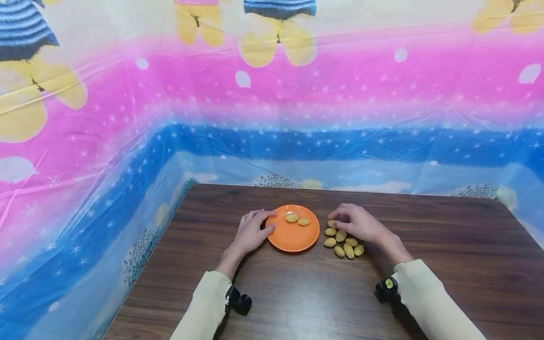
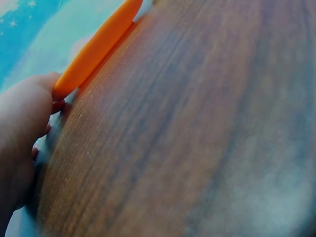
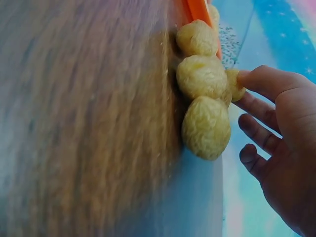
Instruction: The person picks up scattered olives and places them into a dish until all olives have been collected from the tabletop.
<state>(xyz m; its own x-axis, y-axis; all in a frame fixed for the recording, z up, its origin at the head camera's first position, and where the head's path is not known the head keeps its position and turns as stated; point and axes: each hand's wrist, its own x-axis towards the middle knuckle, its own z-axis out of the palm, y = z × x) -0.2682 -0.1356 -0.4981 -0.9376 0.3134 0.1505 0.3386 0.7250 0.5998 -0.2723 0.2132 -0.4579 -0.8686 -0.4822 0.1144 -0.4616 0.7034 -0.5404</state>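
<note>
An orange plate (image 1: pixel 293 238) sits on the table with two wrinkled yellow preserved fruits (image 1: pixel 292 217) near its far side. My left hand (image 1: pixel 251 230) grips the plate's left rim, thumb on top; the left wrist view shows its fingers at the rim's underside. To the right of the plate lies a loose cluster of similar oval fruits (image 1: pixel 349 250). At the cluster's far end, my right hand (image 1: pixel 357 222) pinches one fruit (image 3: pixel 235 85) between thumb and fingertips. The right wrist view has several fruits (image 3: pixel 206 127) close beside that hand, and its other fingers are loosely bent.
The dark wood-grain table (image 1: pixel 272 293) ends at a far edge just beyond the plate. Behind it and along the left side hangs a pink and blue printed cloth (image 1: pixel 297 141). A small black device (image 1: pixel 240 302) is strapped at each wrist.
</note>
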